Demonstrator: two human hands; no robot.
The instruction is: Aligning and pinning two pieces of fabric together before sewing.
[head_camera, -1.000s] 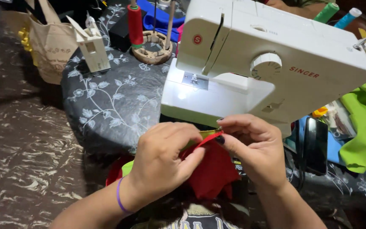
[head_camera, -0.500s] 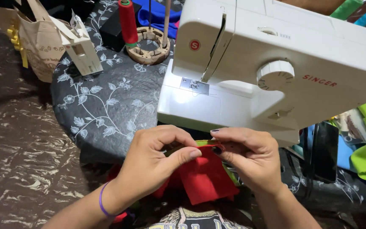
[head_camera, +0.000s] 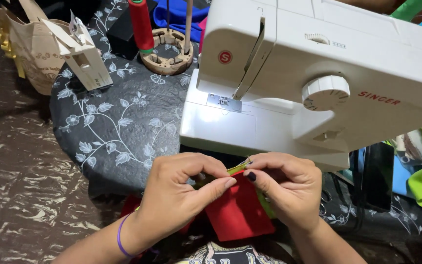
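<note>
Below sewing machine (head_camera: 318,83), at table edge (head_camera: 123,171): left hand (head_camera: 177,195), right hand (head_camera: 289,190) together, both pinching red fabric (head_camera: 238,212).

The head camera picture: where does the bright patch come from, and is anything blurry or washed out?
Head view: the white sewing machine has its own lamp lit, and glare washes out its bed near the needle plate; the left hand and right hand, pinching red fabric, look sharp; the floor at left lies dim, with shiny streaks.
</note>
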